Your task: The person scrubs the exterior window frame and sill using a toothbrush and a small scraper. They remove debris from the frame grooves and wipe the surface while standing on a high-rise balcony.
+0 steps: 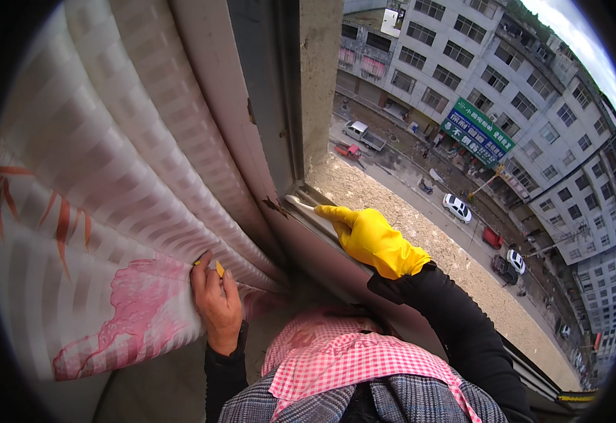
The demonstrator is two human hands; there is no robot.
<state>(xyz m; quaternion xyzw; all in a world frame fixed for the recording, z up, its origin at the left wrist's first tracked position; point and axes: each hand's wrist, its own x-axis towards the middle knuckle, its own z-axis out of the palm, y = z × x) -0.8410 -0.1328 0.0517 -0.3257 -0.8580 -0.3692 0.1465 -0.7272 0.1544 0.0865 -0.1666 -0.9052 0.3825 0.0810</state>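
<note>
My right hand [374,240], in a yellow rubber glove, grips a slim white tool [301,203], perhaps a brush; its far end lies in the corner of the window track [316,196]. Most of the handle is hidden by the glove. On the left, my bare left hand [217,301] rests against the striped curtain [154,174], holding a small yellow item [220,269] that shows between the fingers; what it is cannot be told. The curtain has pink and orange printed patterns and hangs in folds beside the window frame [286,113].
Paint is chipped on the inner window surround [234,132]. Outside the opening runs a rough stone ledge [419,238], with a street [392,169], parked vehicles and tall buildings [498,79] far below and beyond. A pink checked apron [350,365] covers my front.
</note>
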